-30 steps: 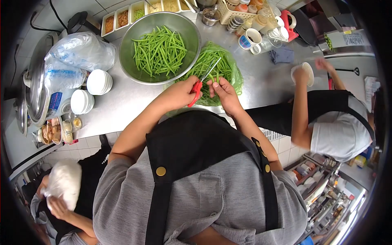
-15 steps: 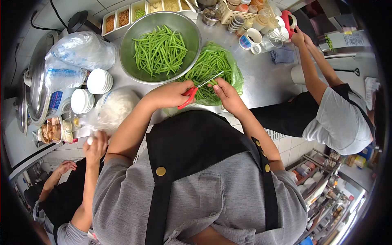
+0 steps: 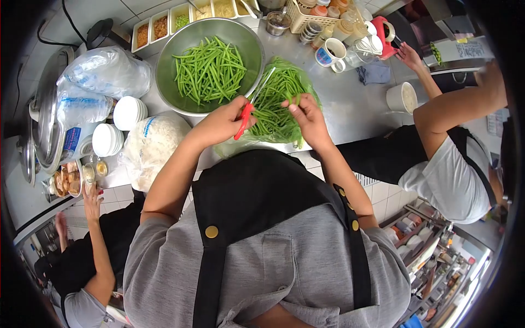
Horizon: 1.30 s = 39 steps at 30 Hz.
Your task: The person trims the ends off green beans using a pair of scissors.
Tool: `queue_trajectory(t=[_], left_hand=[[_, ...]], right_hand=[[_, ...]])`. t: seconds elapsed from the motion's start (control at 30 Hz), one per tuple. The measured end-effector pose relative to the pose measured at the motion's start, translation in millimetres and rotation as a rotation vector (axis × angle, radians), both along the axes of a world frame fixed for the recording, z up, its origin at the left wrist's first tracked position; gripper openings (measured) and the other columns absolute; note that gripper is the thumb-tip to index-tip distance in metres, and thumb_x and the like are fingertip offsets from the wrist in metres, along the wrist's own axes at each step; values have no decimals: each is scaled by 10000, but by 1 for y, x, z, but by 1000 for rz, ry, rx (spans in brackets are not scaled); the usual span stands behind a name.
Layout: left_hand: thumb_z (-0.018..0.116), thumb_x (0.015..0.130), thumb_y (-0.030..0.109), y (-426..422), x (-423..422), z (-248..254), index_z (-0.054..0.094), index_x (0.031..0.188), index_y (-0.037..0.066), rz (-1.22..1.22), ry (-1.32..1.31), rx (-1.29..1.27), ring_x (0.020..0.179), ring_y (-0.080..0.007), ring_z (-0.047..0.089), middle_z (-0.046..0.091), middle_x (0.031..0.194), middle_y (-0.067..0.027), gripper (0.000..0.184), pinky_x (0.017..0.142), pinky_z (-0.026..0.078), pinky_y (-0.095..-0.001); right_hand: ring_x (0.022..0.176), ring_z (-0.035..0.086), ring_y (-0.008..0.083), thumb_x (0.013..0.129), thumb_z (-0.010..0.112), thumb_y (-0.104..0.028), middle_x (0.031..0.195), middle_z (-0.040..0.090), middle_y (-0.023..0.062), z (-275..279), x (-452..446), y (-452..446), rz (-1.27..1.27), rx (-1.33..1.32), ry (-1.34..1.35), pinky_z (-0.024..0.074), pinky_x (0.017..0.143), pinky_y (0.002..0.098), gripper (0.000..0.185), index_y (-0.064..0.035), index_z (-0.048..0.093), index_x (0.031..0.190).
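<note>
My left hand (image 3: 223,121) is closed round red-handled scissors (image 3: 244,121), their blades pointing up and away over the bean bag. My right hand (image 3: 309,117) pinches some green beans (image 3: 294,100) between thumb and fingers; how many I cannot tell. Beneath both hands lies a green plastic bag (image 3: 306,82) full of long green beans (image 3: 268,112). Behind my left hand stands a large steel bowl (image 3: 164,76) holding more green beans (image 3: 210,71). The blades are apart from the beans in my right hand.
At left are a bag of white food (image 3: 156,145), stacked white tubs (image 3: 108,140) and plastic-wrapped packs (image 3: 106,71). Ingredient trays (image 3: 159,27) line the back; mugs (image 3: 330,53) and a bottle basket (image 3: 306,22) stand back right. Co-workers' hands (image 3: 92,202) show on both sides.
The scissors have swung more upright, away from my right hand, which has come slightly nearer me. The left co-worker's hand has moved to the small containers; the right co-worker's arms have parted.
</note>
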<state>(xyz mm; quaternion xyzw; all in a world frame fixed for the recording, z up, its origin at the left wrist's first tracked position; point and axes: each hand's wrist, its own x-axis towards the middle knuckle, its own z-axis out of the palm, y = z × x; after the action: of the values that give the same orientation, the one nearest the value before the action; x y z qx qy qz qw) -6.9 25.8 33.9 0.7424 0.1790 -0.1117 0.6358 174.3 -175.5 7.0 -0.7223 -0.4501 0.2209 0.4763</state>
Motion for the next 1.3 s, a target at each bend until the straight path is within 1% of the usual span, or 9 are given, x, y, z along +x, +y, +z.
queue_trajectory(t=[0.1, 0.13, 0.2, 0.33, 0.53, 0.73, 0.93, 1.13, 1.3], left_hand=[[644, 984, 200, -5, -5, -1, 416, 1240, 31, 6, -91, -11, 1242, -281, 610, 625, 1293, -198, 382, 955, 495, -362], [644, 984, 200, -7, -6, -1, 416, 1240, 31, 3, -93, -10, 1242, -281, 610, 625, 1293, -198, 382, 955, 495, -362], [669, 963, 242, -11, -7, 3, 412, 1248, 41, -42, -132, 123, 1207, -301, 629, 647, 1225, -182, 433, 914, 516, -382], [703, 930, 288, -23, -4, 23, 412, 1250, 48, -108, 14, 270, 1182, -326, 641, 655, 1202, -195, 494, 879, 529, -406], [710, 915, 311, -30, 6, 17, 420, 1241, 38, -178, 86, 413, 1093, -364, 672, 660, 1250, -238, 514, 858, 534, -421], [703, 921, 327, -28, 13, 2, 434, 1207, 44, -10, -42, 381, 1011, -366, 698, 688, 1181, -227, 485, 820, 538, -428], [691, 941, 304, -32, 22, 20, 465, 1182, 46, -161, 86, 494, 901, -358, 713, 735, 1063, -161, 420, 761, 543, -422], [661, 972, 254, -31, 26, -5, 470, 1144, 39, -115, -23, 421, 853, -348, 704, 742, 1001, -145, 335, 736, 539, -380], [633, 979, 224, -33, 16, -27, 436, 1183, 34, 74, -179, 159, 961, -362, 711, 713, 1166, -155, 341, 785, 545, -398]], right_hand=[[756, 540, 88, 1048, 592, -209, 866, 587, -41, 11, 5, 5, -314, 170, 817, 469, 737, 252, 168, -76, 686, 1089], [756, 540, 88, 1048, 592, -209, 866, 587, -41, 9, 6, 4, -316, 172, 815, 469, 737, 252, 168, -76, 686, 1089], [755, 577, 87, 1046, 598, -239, 883, 614, -16, 8, 6, 2, -343, 436, 1260, 503, 695, 242, 180, -73, 657, 1084], [804, 633, 117, 1030, 618, -226, 950, 637, 31, 7, -1, 2, -468, 510, 1460, 583, 753, 230, 174, -58, 615, 1076], [837, 653, 133, 1027, 622, -232, 969, 640, 47, 6, -12, 2, -557, 482, 1487, 604, 779, 240, 185, -55, 598, 1072], [917, 670, 131, 1014, 642, -225, 1016, 671, 39, 2, -14, 1, -527, 476, 1491, 607, 821, 246, 167, -65, 621, 1058], [830, 683, 139, 1016, 640, -228, 930, 668, 26, -1, -20, 0, -529, 373, 1366, 621, 780, 271, 149, -87, 594, 1030], [826, 684, 145, 1020, 632, -215, 952, 671, 46, -3, -19, -2, -594, 374, 1338, 624, 792, 278, 151, -70, 588, 1029], [849, 672, 151, 1025, 622, -208, 982, 663, 58, -8, -9, -3, -711, 440, 1337, 626, 820, 276, 173, -38, 598, 1037]])
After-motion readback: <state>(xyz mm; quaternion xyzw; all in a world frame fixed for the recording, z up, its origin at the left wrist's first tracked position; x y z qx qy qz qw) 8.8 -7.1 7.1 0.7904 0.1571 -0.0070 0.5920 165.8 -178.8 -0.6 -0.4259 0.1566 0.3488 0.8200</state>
